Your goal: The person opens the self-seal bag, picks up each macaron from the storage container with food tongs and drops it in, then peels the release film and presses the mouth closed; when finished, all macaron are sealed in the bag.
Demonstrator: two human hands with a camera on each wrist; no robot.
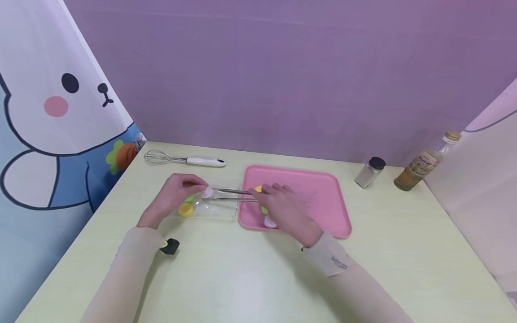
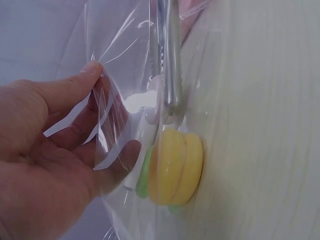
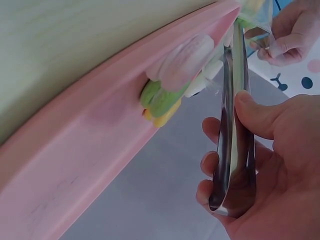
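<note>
My left hand (image 1: 174, 196) pinches the edge of a clear plastic bag (image 2: 125, 65) between thumb and fingers. A pair of metal tongs (image 3: 235, 150) lies in my right hand (image 1: 287, 207), thumb on one side and fingers curled round the other. The tongs' tips reach into the bag, at a pale purple macaron (image 1: 208, 193); whether they still clamp it I cannot tell. Inside the bag are a yellow macaron (image 2: 175, 167) and a green macaron (image 2: 144, 175). Partly under my right hand, a pale purple macaron (image 3: 187, 60), a green one (image 3: 162, 97) and a yellow one sit on the pink tray (image 1: 323, 197).
Behind the bag lies a whisk (image 1: 203, 162) with a white handle. To the tray's right stand a small black-capped jar (image 1: 369, 172) and a corked bottle (image 1: 424, 163) of brown liquid. A purple cloth backdrop (image 1: 282, 80) closes off the table's far edge.
</note>
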